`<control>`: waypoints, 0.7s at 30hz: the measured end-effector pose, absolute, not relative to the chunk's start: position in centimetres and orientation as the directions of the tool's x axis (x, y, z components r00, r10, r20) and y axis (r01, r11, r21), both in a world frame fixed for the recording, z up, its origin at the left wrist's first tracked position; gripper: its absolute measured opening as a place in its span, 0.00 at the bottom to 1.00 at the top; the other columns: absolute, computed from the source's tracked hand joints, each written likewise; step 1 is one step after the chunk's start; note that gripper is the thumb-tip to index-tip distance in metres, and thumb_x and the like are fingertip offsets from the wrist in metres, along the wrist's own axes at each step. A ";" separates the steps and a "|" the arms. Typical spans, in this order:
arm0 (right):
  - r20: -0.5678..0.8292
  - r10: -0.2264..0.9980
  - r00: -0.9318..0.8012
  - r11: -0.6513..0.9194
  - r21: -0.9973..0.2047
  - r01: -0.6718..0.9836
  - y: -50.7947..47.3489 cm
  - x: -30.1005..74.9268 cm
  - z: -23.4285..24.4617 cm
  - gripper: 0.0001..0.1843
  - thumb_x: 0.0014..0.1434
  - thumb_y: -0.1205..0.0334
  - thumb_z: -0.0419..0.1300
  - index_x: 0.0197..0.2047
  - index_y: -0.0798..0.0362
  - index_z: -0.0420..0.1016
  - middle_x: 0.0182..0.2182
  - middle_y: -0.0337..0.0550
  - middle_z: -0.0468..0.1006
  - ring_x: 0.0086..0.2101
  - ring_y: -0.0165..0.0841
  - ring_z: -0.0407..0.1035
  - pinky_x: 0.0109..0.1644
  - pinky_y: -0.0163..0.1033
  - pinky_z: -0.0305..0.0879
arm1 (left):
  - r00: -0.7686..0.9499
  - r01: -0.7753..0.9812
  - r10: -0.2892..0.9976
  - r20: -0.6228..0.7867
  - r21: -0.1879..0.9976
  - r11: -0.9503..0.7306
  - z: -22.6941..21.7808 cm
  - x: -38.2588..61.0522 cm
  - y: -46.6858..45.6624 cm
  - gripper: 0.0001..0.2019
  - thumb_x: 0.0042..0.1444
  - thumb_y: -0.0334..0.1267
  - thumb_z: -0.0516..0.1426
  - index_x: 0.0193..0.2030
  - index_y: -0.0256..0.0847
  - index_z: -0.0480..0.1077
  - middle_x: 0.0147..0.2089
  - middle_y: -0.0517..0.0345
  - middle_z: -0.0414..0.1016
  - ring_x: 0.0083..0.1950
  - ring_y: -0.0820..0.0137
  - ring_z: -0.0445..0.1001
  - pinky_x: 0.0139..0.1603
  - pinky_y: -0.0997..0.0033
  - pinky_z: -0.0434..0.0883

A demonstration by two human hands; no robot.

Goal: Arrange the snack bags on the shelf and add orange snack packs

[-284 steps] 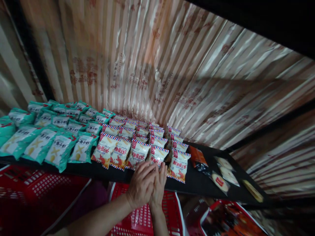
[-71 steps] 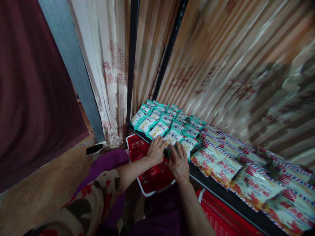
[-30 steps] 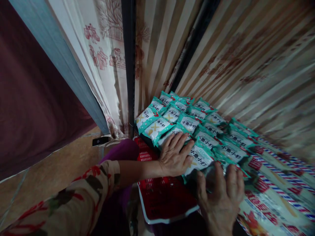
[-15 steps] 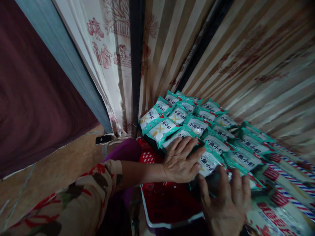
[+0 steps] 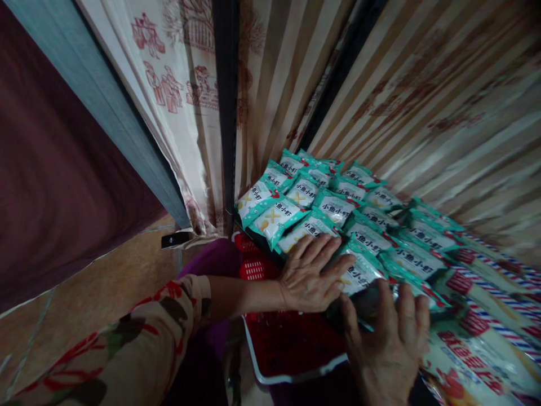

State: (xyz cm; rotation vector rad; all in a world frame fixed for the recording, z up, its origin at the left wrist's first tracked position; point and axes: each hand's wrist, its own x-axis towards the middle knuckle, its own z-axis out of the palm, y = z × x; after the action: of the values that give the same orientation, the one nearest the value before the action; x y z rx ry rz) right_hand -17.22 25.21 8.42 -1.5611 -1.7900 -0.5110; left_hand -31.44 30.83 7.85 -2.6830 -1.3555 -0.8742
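Several teal and white snack packets (image 5: pixel 336 207) with dark printed characters lie in close rows. My left hand (image 5: pixel 311 275) rests on the near packets, palm down with its fingers spread. Close beside it on the right, my right hand (image 5: pixel 386 332) hovers over or touches the front edge of the rows, fingers apart; its fingertips partly cover the nearest packets. Under my left wrist is a red plastic basket (image 5: pixel 253 269) with slots. A red tray-like surface with a pale rim (image 5: pixel 296 376) lies below my left hand.
Larger cream packets with red and blue striped edges (image 5: pixel 477 361) lie at the right. Behind the packets hang patterned curtains (image 5: pixel 287 73) and a dark upright post (image 5: pixel 227 113). A small black device (image 5: pixel 175 240) lies on the tiled floor at left, near a maroon cloth (image 5: pixel 63 169).
The view has shifted slightly. My left hand has slid a little off the near packet, which shows more now. Both hands stay in nearly the same pose.
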 end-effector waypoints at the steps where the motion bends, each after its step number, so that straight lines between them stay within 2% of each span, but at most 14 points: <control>1: 0.718 0.696 -0.030 0.194 -0.147 0.970 25.1 -17.2 8.5 0.39 0.56 0.54 0.63 0.66 0.55 0.56 0.63 0.58 0.58 0.62 0.57 0.51 0.60 0.64 0.55 | 0.475 0.747 0.733 0.487 0.219 -0.628 7.8 -31.5 30.8 0.30 0.60 0.44 0.48 0.68 0.39 0.52 0.71 0.49 0.48 0.72 0.59 0.38 0.70 0.53 0.39; 8: 0.729 0.685 -0.012 0.163 -0.137 0.977 23.8 -16.8 8.7 0.38 0.57 0.53 0.61 0.67 0.56 0.54 0.64 0.58 0.57 0.62 0.56 0.51 0.61 0.64 0.54 | 0.497 0.704 0.681 0.538 0.209 -0.679 7.5 -32.4 30.5 0.28 0.61 0.43 0.47 0.67 0.44 0.52 0.71 0.51 0.46 0.72 0.59 0.37 0.69 0.50 0.42; 15: 0.658 0.751 0.050 0.110 -0.199 0.974 23.8 -17.7 8.0 0.36 0.60 0.55 0.58 0.68 0.49 0.50 0.65 0.55 0.55 0.63 0.53 0.50 0.59 0.63 0.56 | 0.526 0.644 0.634 0.566 0.221 -0.732 6.9 -32.3 30.9 0.25 0.63 0.41 0.46 0.67 0.40 0.54 0.71 0.46 0.47 0.72 0.57 0.42 0.68 0.49 0.46; 18: 0.649 0.753 0.104 0.067 -0.233 0.970 23.4 -17.6 8.0 0.36 0.61 0.54 0.57 0.68 0.46 0.48 0.66 0.53 0.53 0.64 0.50 0.48 0.59 0.63 0.57 | 0.508 0.623 0.610 0.608 0.231 -0.748 6.9 -32.3 30.9 0.25 0.63 0.40 0.46 0.66 0.39 0.55 0.72 0.45 0.44 0.71 0.55 0.43 0.67 0.46 0.47; 21: 0.634 0.761 0.139 0.035 -0.254 0.967 23.0 -17.4 7.8 0.36 0.61 0.55 0.56 0.68 0.44 0.46 0.67 0.51 0.51 0.65 0.49 0.46 0.60 0.62 0.56 | 0.516 0.600 0.593 0.619 0.233 -0.765 6.8 -32.3 30.7 0.25 0.63 0.39 0.47 0.67 0.41 0.54 0.72 0.46 0.42 0.71 0.54 0.43 0.67 0.44 0.48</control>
State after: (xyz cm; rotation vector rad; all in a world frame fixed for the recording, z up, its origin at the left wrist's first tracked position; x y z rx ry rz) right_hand -17.35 22.97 7.85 -1.7690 -1.6653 -0.4042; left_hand -32.34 30.68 6.80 -2.7259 -1.0722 -1.1061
